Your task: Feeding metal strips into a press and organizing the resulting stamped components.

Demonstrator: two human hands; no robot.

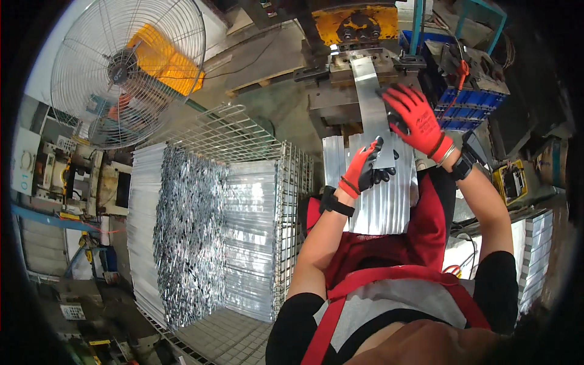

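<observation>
A long flat metal strip runs from the press die back toward my lap. My left hand, in a red glove with a black palm, holds the strip's near end, thumb on top and fingers curled beneath. Beside the strip's right edge is my right hand, gloved the same way. Its fingers are stretched out and slightly apart; whether the palm touches the strip is hidden. A stack of metal strips lies beneath my hands, over my red apron.
A wire cage packed with stacked metal strips stands to my left. Behind it is a large fan. Blue crates with tools stand at the far right, and a yellow bin sits nearer. The yellow press rises ahead.
</observation>
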